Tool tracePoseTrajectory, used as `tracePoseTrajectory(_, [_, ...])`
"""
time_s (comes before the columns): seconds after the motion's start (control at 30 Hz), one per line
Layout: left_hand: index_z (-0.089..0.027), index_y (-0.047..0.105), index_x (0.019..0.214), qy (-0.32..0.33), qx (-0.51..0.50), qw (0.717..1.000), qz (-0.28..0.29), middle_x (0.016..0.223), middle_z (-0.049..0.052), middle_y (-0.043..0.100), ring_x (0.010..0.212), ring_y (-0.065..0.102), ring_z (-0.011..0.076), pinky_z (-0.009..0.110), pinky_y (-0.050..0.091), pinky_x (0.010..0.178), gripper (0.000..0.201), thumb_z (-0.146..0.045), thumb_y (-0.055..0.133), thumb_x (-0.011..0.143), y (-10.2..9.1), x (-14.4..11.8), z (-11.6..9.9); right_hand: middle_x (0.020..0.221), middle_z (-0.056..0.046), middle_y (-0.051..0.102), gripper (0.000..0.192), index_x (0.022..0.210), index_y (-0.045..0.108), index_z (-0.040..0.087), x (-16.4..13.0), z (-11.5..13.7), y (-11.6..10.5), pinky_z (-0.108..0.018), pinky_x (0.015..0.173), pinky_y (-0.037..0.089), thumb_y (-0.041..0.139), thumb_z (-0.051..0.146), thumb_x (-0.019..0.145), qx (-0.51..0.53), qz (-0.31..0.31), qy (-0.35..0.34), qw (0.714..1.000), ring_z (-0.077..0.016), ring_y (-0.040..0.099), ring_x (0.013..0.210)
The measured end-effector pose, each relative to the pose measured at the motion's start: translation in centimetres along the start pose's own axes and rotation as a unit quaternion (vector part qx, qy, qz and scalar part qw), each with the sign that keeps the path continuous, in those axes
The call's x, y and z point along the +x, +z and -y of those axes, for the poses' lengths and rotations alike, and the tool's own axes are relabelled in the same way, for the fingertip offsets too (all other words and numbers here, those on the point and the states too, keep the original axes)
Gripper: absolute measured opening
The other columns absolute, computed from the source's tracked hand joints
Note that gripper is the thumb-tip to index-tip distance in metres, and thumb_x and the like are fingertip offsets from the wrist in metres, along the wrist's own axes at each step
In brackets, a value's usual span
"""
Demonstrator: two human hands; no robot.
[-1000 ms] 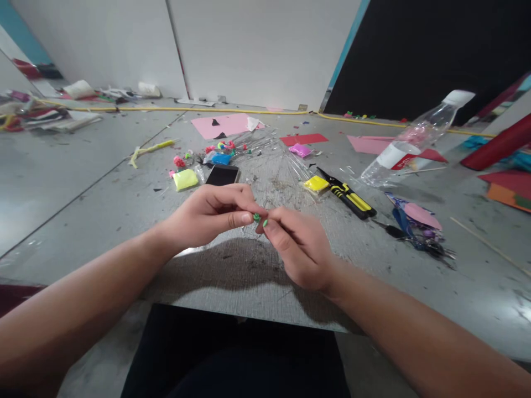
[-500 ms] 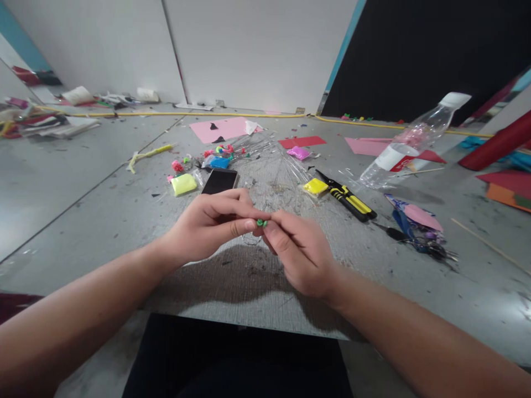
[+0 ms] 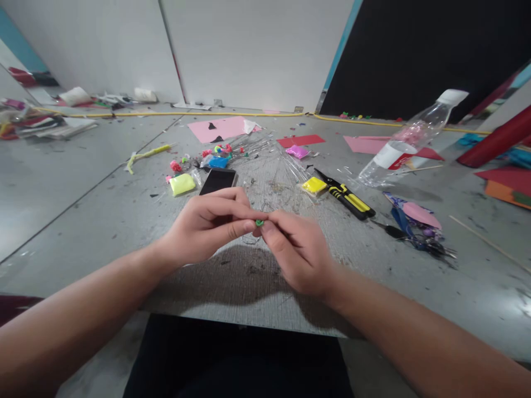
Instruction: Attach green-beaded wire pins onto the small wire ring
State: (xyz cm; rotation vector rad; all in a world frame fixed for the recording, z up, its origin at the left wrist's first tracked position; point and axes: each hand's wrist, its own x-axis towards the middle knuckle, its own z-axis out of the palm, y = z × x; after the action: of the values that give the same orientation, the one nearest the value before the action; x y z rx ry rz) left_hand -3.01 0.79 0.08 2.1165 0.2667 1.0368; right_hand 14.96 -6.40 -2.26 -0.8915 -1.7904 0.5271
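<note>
A tiny green piece of what looks like modelling clay [image 3: 259, 223] is pinched between the fingertips of both hands, above the near edge of the table. My left hand [image 3: 211, 224] grips it from the left between thumb and forefinger. From the other side, the thumb and forefinger of my right hand [image 3: 301, 249] press against it, hiding part of it. A thin clear loop, perhaps wire or plastic, shows just beneath the fingers. Just beyond my left hand lies a dark phone [image 3: 218, 181].
Packets of yellow clay [image 3: 314, 186], pale yellow clay [image 3: 181, 184] and purple clay [image 3: 297, 151] lie beyond the hands. Black-and-yellow pliers [image 3: 350, 202], a tilted-looking plastic bottle [image 3: 394, 156] and keys [image 3: 435, 246] are on the right. Pink paper [image 3: 219, 128] lies farther back.
The right fingertips have closed in slightly on the green piece, covering a small green bit that showed beside the right thumb. The view has shifted a little.
</note>
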Motion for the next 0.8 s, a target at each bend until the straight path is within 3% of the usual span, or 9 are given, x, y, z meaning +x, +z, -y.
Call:
tracePoseTrajectory(0.3, [-0.025,0.077,0.112,0.034,0.042,0.999,-0.003,0.071,0.001,0.058,0.061,0.054,0.0106,0.023,0.044,0.052,0.030,-0.016,0.072,0.084,0.36,-0.26,0.22,0.057,0.005,0.039,0.033,0.065,0.039,0.021,-0.08,-0.04,0.69,-0.026,0.052,0.030,0.045,0.020,0.097,-0.032,-0.054,-0.026,0.998,-0.0082,0.038,0.051])
tracePoseTrajectory(0.5, [-0.025,0.079,0.106,0.020,0.033,0.999,-0.002,0.073,0.001,0.058,0.065,0.056,0.0111,0.023,0.047,0.055,0.027,-0.016,0.075,0.082,0.23,-0.29,0.41,0.055,0.006,0.032,0.035,0.064,0.031,0.022,-0.04,0.19,0.40,-0.027,0.050,0.026,0.046,0.018,0.095,-0.061,-0.032,-0.044,0.997,-0.0078,0.032,0.049])
tracePoseTrajectory(0.8, [-0.026,0.078,0.109,-0.012,-0.001,1.000,0.027,0.071,0.001,0.055,0.064,0.053,0.0117,0.024,0.046,0.057,0.024,-0.020,0.071,0.086,-0.11,-0.14,0.04,0.057,0.005,0.035,0.034,0.064,0.033,0.022,-0.09,0.20,0.05,-0.026,0.051,0.029,0.047,0.018,0.095,-0.078,-0.019,-0.067,0.994,-0.0085,0.035,0.051])
